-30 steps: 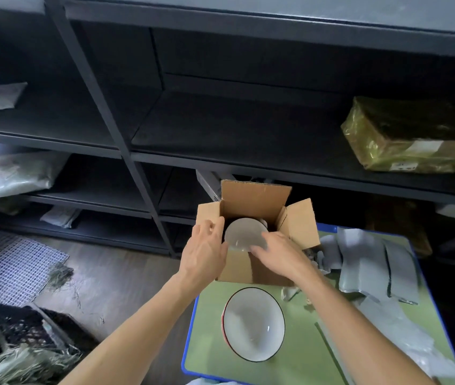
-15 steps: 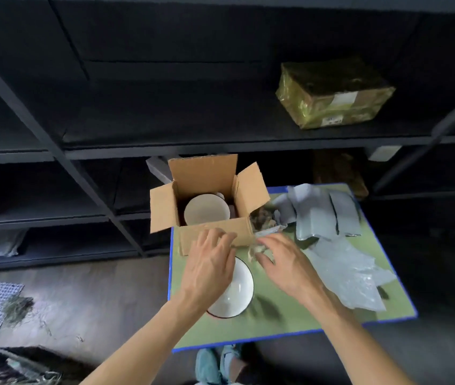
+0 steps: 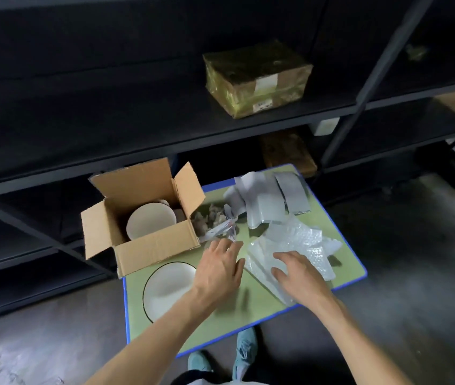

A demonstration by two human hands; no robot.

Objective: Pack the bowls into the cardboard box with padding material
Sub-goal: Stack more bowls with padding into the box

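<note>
An open cardboard box stands at the left of a small green table. A white bowl sits inside it. A second white bowl with a dark rim rests on the table in front of the box. My left hand hovers with fingers spread just right of that bowl, holding nothing. My right hand lies with fingers spread on a sheet of bubble wrap at the table's right side.
Grey foam sheets and crumpled paper lie at the back of the table. Dark metal shelving rises behind, holding a taped yellow-wrapped parcel. My shoes show below the table's near edge.
Both hands left the box and moved right across the table; my right hand has reached the bubble wrap. The view swung to the right.
</note>
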